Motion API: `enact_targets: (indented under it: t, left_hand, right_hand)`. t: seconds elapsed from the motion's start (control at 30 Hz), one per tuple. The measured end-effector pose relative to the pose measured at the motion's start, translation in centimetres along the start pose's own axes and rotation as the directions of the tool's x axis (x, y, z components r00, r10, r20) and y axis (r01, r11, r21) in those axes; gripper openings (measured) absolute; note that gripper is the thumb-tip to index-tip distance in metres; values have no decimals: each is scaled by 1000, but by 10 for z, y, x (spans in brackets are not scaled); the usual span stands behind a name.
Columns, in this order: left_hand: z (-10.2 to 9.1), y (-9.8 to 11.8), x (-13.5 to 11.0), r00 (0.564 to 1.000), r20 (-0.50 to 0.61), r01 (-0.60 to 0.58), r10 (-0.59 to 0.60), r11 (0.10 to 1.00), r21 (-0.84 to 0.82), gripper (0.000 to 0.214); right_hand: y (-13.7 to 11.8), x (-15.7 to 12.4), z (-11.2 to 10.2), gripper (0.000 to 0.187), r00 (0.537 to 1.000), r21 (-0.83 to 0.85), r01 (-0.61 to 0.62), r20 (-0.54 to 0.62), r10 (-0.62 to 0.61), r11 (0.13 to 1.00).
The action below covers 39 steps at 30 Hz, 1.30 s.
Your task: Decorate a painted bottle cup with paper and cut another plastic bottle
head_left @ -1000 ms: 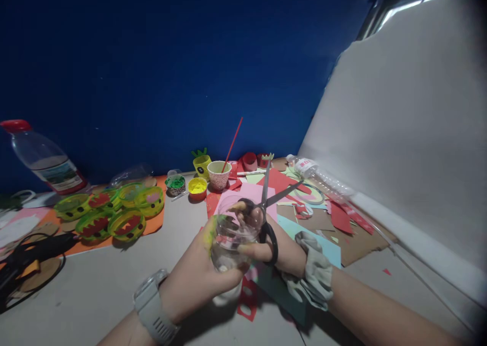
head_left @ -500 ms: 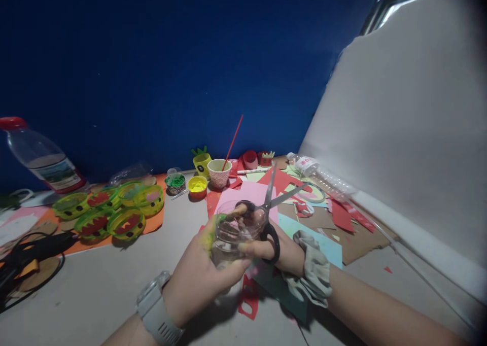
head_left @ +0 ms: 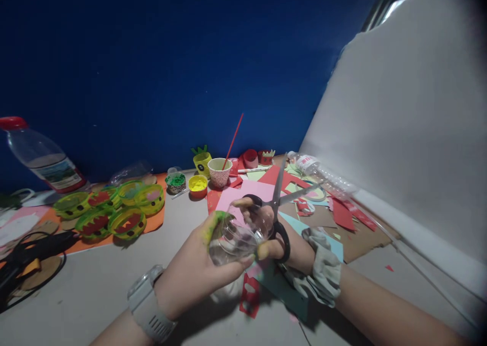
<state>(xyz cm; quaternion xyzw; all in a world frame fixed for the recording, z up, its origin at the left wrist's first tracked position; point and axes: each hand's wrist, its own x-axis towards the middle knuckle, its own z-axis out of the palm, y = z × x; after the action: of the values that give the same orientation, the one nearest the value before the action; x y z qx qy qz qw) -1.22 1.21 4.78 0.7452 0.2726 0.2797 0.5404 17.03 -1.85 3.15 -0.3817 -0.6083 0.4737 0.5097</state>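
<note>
My left hand [head_left: 196,262], stained yellow and green at the thumb side, is wrapped round a clear plastic bottle piece [head_left: 234,239] held above the table. My right hand [head_left: 279,242] has its thumb and a finger through the black handles of a pair of scissors [head_left: 278,200]. The scissor blades are spread and point up and away from me. My right-hand fingers lie close beside the plastic piece; whether they press on it I cannot tell. Below my hands lies a red paper scrap with cut holes [head_left: 250,296].
Several painted green rings [head_left: 127,224] sit on orange paper at left, near a black glue gun [head_left: 41,244]. A red-capped bottle [head_left: 41,158] stands behind. Paint cups [head_left: 198,184], a paper cup [head_left: 219,174] and a lying bottle [head_left: 319,173] line the back. Paper scraps [head_left: 342,215] spread right.
The bottle piece has tilted to the right in my left hand. My right hand and the scissors have shifted slightly right, with the blades still spread.
</note>
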Motion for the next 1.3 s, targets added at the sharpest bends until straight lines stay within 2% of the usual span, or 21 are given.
enact_targets:
  t: [0.17, 0.5, 0.7, 0.97, 1.17, 1.3]
  left_hand:
    - [4, -3, 1, 999, -26, -17, 19, 998, 56, 47]
    - [9, -1, -2, 989, -146, -20, 37, 993, 113, 49]
    - [8, -1, -2, 986, -153, -35, 62, 985, 169, 42]
    - [10, -2, -2, 990, -137, -22, 37, 994, 105, 38]
    - [10, -2, -2, 992, -129, 4, 4, 998, 64, 34]
    - [11, -2, -3, 992, -120, 42, -40, 999, 14, 37]
  right_hand:
    - [2, -2, -3, 65, 1000, -50, 23, -20, -24, 998]
    - [-3, -2, -1, 58, 1000, -7, 6, -16, -6, 1000]
    - [0, -1, 0, 50, 1000, 81, 14, 22, -16, 997]
    - [0, -2, 1, 48, 1000, 109, 4, 12, -5, 994]
    - [0, -2, 0, 43, 999, 49, 34, 13, -35, 998]
    - [0, -1, 0, 49, 1000, 38, 25, 13, -26, 999]
